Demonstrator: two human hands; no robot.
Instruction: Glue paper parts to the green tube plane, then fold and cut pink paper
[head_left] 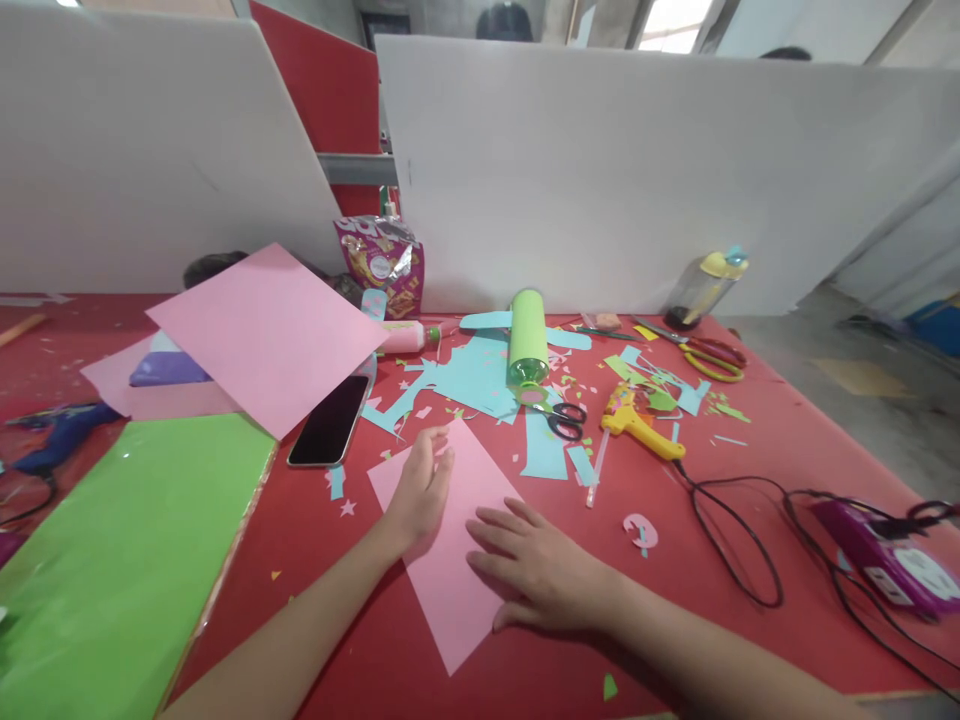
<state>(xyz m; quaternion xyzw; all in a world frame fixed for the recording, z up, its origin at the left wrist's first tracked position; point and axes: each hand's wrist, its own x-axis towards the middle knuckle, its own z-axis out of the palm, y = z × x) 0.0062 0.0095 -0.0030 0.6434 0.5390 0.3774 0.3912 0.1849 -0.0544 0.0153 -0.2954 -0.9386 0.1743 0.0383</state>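
On the bench (375,670), nearer than the green bottle (529,330), a pink sheet (450,595) is laid flat. It is apparently kept from shifting by the right hand (544,570), spread open across it, and by the left hand (421,485), loosely cupped, nothing gripped in either. The scissors (568,422) and glue gun (641,430) are placed right of the bottle, presumably for easy reach.
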